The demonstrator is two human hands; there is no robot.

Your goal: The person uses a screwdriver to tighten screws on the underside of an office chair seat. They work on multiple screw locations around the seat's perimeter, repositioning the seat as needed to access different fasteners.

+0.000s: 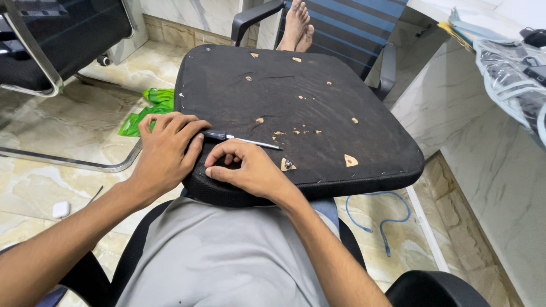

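Observation:
A black upholstered seat panel lies underside up across my lap, its fabric torn in several small spots showing wood. My left hand rests on its near left edge, fingers over the dark handle of a thin screwdriver whose metal shaft points right. My right hand lies curled on the panel's near edge just below the shaft, fingers bent, holding nothing I can see. A screw head shows in a torn patch right of my right hand.
My bare feet rest on a blue striped chair beyond the panel. A black chair with chrome frame stands at left. A green bag and blue cable lie on the tiled floor. A marble counter rises at right.

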